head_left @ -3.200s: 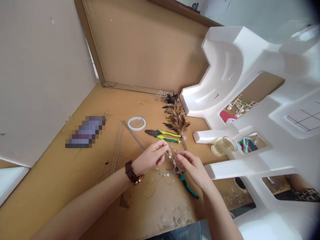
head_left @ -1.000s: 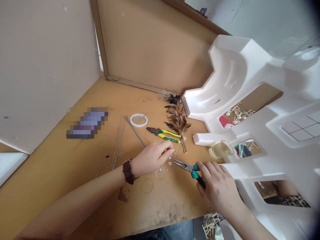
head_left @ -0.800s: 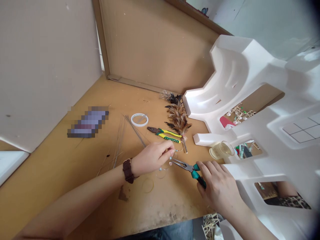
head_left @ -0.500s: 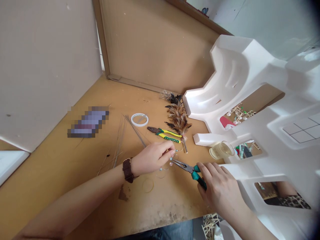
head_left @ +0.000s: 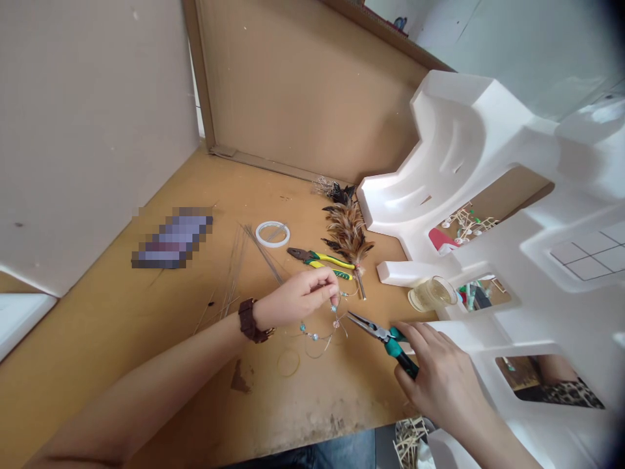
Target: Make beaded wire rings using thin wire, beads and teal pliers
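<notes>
My left hand (head_left: 312,293) pinches a thin wire strung with small beads (head_left: 315,337), clear, blue and pinkish, which dangles in a loose curve over the table. Loose wire ends stick out beside the pink bead. In my right hand (head_left: 434,365) are long-nose pliers (head_left: 375,329) with teal and black handles. Their narrow jaws point left at the wire, a small gap away from it, and look slightly parted. Beyond my left hand lie yellow-and-green combination pliers (head_left: 319,258), partly covered by my fingers. A yellow ring (head_left: 289,362) rests just below the beads.
Brown feathers on a stick (head_left: 347,228) lie behind the hands, near a white ring (head_left: 272,234) and straight wires (head_left: 234,267). A glass jar (head_left: 432,294) stands by white moulded foam (head_left: 449,150) on the right. Cardboard (head_left: 312,91) closes the back; a pixelated object (head_left: 172,238) lies left.
The long-nose pliers have drawn back right and down, away from the beaded wire. My left hand has shifted slightly up and left, and more of the bead string shows.
</notes>
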`<move>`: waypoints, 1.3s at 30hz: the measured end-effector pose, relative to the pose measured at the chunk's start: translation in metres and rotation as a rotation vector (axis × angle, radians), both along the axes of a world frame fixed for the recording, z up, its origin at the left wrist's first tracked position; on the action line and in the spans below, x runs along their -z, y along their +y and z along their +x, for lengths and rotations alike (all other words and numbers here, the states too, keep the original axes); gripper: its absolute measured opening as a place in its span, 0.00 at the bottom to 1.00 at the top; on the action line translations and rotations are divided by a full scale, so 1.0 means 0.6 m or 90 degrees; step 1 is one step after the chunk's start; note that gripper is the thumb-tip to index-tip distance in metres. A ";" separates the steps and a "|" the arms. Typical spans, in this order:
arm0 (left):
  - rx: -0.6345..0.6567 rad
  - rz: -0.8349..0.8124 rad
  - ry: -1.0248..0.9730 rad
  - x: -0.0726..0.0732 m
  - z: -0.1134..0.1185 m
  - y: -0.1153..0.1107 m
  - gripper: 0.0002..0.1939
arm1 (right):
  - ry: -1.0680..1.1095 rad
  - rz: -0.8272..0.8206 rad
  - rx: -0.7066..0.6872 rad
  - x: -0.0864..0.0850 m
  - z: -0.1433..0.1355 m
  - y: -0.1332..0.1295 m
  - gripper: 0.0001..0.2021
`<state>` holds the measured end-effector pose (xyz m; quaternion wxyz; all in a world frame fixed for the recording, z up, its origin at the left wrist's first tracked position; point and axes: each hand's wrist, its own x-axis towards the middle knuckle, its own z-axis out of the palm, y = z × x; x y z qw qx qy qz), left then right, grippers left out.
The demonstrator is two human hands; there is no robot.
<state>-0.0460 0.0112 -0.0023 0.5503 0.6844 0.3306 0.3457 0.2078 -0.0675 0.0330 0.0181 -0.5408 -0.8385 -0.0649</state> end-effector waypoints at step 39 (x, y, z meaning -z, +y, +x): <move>0.080 -0.102 -0.079 0.002 0.006 -0.003 0.10 | 0.199 -0.239 0.093 0.019 -0.025 -0.029 0.20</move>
